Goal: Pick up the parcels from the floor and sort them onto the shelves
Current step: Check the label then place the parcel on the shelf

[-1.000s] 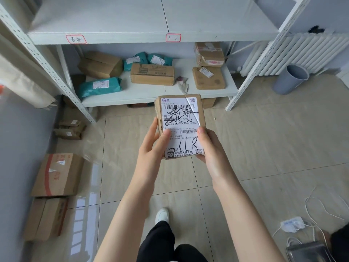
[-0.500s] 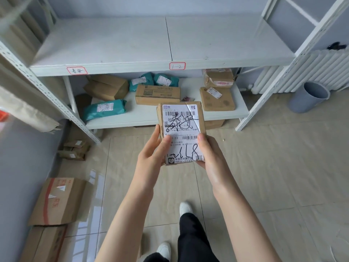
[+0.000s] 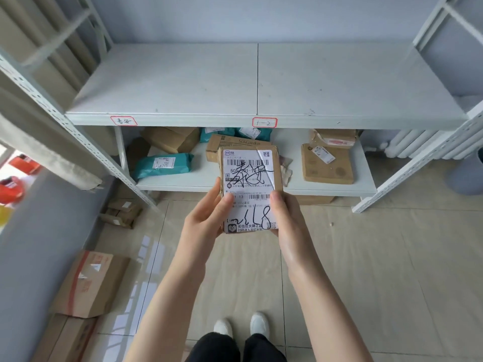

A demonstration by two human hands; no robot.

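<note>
**Parcel held in both hands before the shelves**

Shelving (image 3: 261, 121) of white metal fills the upper half of the view, its top board bare and marked on the front edge with two red-bordered labels (image 3: 264, 122), one at the left and one at the middle. Below it, the lower shelf (image 3: 287, 188) carries several parcels: a teal bag (image 3: 162, 165) at the left, brown boxes behind it, two more teal bags at the back, a long brown box (image 3: 235, 145) near the middle, and a flat brown box (image 3: 328, 164) at the right with another box behind it.

On the tiled floor (image 3: 379, 270) at the left lie two large cardboard boxes (image 3: 88, 283), one nearer than the other, and some small flat boxes (image 3: 121, 212) by the shelf leg.

Both bare arms reach forward over a pair of white shoes (image 3: 241, 326). The small brown parcel (image 3: 249, 189) is in the air in front of the lower shelf, label facing up, with barcodes and black handwriting on it. The left hand (image 3: 203, 218) grips its left edge, thumb on the label. The right hand (image 3: 290, 218) grips its right edge, thumb likewise on top.
</note>
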